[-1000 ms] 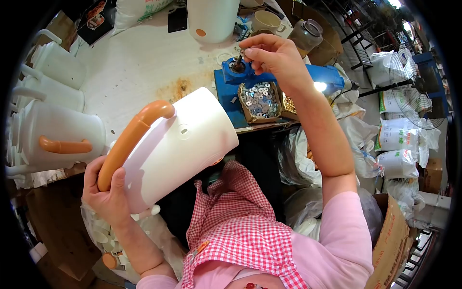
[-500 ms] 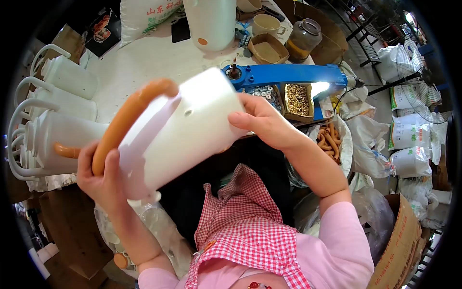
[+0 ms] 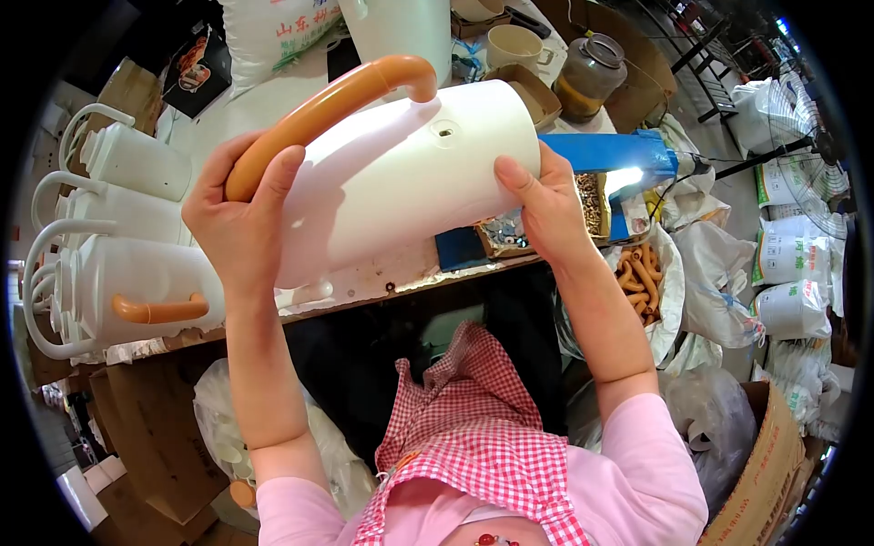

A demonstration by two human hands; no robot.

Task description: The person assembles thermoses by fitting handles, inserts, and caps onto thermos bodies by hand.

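Observation:
A white plastic barrel [image 3: 401, 173] is held up on its side above the near edge of the table. Along its upper side runs a curved orange-brown handle [image 3: 337, 105]; whether it is fastened there I cannot tell. My left hand [image 3: 238, 205] is closed around the lower end of this handle, against the barrel. With the thumb on the outer wall, my right hand [image 3: 546, 196] grips the barrel's right end. A small slotted hole [image 3: 444, 134] shows in the barrel wall near the handle's upper end.
White lidded barrels [image 3: 137, 218] with white bail handles stand at left. Behind the held barrel sits a blue tool arm [image 3: 605, 155], beside trays of small metal parts [image 3: 592, 202]. A bag of orange handles [image 3: 642, 282] is at right. A glass jar [image 3: 590, 77] stands farther back.
Both hands have raised the barrel and handle up and to the right, over the table. The barrel has turned closer to level, and its slotted hole now faces me.

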